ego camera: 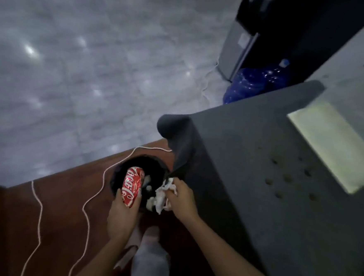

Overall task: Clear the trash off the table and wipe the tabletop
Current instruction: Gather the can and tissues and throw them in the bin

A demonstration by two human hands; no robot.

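Observation:
A black trash bin [118, 176] stands on the red-brown floor strip beside a dark grey sofa. My left hand [120, 216] grips a crushed red cola can [132, 186] right over the bin's opening. My right hand [181, 197] is closed on crumpled white tissue paper [162, 195], held over the bin's right rim. A few white scraps lie inside the bin. The table itself is not in view.
The dark grey sofa [260, 175] fills the right side, with a pale cushion [335, 144] on it. A white cord [90, 202] snakes across the floor left of the bin. A blue plastic bag [249, 84] and a grey cabinet [236, 49] stand behind.

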